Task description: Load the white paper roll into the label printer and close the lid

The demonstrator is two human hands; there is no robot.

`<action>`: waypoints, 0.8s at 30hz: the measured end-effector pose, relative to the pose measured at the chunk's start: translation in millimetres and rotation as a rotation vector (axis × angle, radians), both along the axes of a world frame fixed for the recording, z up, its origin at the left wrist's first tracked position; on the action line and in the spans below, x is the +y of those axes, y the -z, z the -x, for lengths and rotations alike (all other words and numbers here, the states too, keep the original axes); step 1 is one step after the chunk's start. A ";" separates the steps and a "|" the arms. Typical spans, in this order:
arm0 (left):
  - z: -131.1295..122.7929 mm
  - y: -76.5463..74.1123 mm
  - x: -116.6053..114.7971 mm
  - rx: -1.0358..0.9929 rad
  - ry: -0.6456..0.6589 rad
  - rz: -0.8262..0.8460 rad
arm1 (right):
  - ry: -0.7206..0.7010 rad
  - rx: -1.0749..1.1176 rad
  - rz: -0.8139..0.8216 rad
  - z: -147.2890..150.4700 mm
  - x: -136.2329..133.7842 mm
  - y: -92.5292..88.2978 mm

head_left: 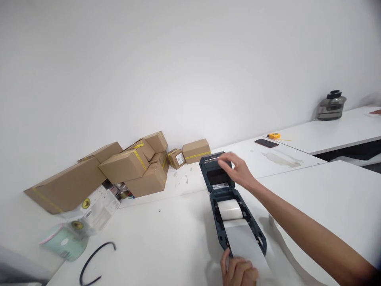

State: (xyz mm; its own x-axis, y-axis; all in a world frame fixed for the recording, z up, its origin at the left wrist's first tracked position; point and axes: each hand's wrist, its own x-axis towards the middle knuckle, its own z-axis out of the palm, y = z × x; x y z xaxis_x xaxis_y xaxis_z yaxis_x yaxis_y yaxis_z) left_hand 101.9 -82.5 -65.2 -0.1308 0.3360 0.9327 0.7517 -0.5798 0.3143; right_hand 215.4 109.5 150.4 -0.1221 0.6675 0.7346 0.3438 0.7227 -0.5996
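Note:
A dark blue label printer (220,234) stands on the white table with its lid (205,174) tipped back. Inside it sits a white paper roll (230,209), and a strip of label paper (242,238) runs from it over the front. My right hand (236,169) is at the top right of the lid, thumb and fingers bent on its edge. At the front end of the printer, my left hand (239,272) has its fingers curled against the paper strip, its thumb by the left corner; the fingertips are partly hidden.
Cardboard boxes (122,167) are piled against the wall at left. Below them lie clear packaging (101,210), a mint-green container (67,242) and a dark curved cable (86,264). A phone (267,143), a yellow tape measure (274,136) and a grey jug (331,107) are at right.

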 end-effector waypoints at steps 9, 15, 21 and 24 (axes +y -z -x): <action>2.6 3.3 -3.0 0.025 -0.034 0.008 | 0.074 -0.020 0.106 4.1 26.7 -9.6; 6.5 2.2 -8.6 0.061 0.018 0.056 | -0.055 0.153 0.076 -12.2 -67.2 38.1; 10.1 -5.4 -19.6 0.085 0.024 0.069 | -0.048 0.163 0.353 -25.6 -130.0 111.1; 11.5 -13.4 -24.7 0.100 -0.032 0.073 | 0.041 0.221 0.448 -25.2 -141.8 135.5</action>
State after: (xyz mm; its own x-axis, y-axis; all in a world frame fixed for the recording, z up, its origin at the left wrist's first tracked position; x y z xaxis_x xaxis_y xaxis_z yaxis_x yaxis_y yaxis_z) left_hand 90.4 -107.2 -51.8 -0.0496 0.4008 0.9148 0.7990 -0.5336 0.2771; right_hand 240.7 -32.3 14.9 0.0372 0.9244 0.3796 0.1959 0.3657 -0.9099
